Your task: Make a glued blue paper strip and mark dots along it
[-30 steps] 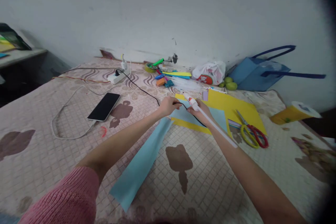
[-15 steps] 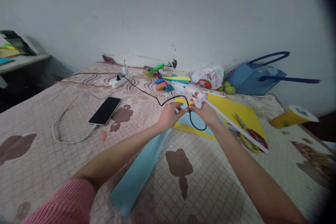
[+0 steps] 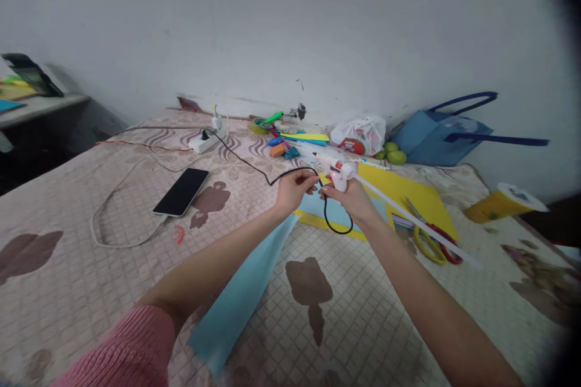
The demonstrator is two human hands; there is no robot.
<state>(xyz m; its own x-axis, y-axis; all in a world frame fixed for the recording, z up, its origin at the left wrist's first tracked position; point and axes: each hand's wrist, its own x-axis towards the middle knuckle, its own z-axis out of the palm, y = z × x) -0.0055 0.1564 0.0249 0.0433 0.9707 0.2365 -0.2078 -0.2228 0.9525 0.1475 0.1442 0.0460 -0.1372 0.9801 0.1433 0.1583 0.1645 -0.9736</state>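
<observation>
A white hot glue gun (image 3: 339,178) with a lit red spot is gripped in my right hand (image 3: 356,196), a long glue stick (image 3: 399,208) jutting from its back end. Its black cord (image 3: 327,224) hangs in a loop below the hands. My left hand (image 3: 293,190) is closed at the cord, thumb and fingertips pinched close to my right fingers. Yellow and light blue sheets (image 3: 313,205) lie beneath both hands. From under my left forearm a light blue strip (image 3: 245,293) runs toward me.
A phone (image 3: 181,192) on a white cable lies left, near a power strip (image 3: 205,142). Scissors (image 3: 429,248) rest by a yellow sheet (image 3: 415,190) at right. Clay blocks (image 3: 278,150), a plastic bag (image 3: 358,135), green fruit (image 3: 396,156), a blue bag (image 3: 442,136) and a tissue roll (image 3: 494,202) stand around.
My right hand and the glue gun have tilted and shifted slightly. The left hand has moved a little left and up, parting from the right, and the cord loop has dropped lower.
</observation>
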